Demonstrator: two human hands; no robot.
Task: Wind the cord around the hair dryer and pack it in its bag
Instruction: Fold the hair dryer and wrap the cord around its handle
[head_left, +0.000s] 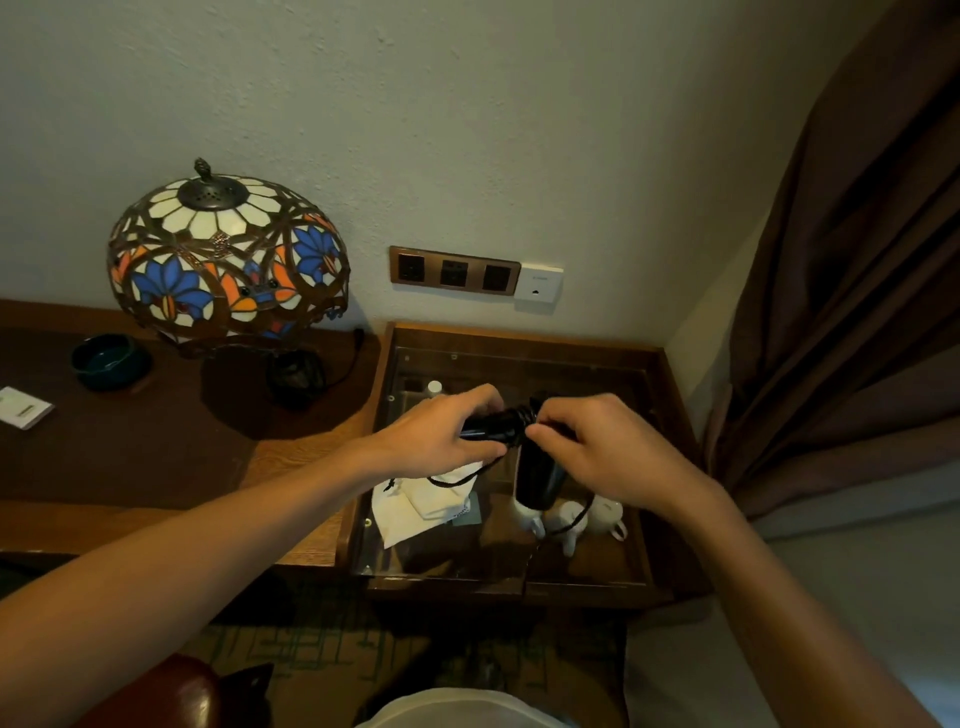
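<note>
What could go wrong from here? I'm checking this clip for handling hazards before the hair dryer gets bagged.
1. The loose cord hangs down over the white ceramic pieces under the glass top; over the glass it may snag or tangle as winding goes on.
2. The hair dryer is held above the glass top by the left hand and right hand; a slip could knock the glass.
3. The white bag lies under the cord, so a pull might drag it.

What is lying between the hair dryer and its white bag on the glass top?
Nothing visible. The hair dryer is held just above the white bag, with only loose black cord hanging across the bag.
</note>
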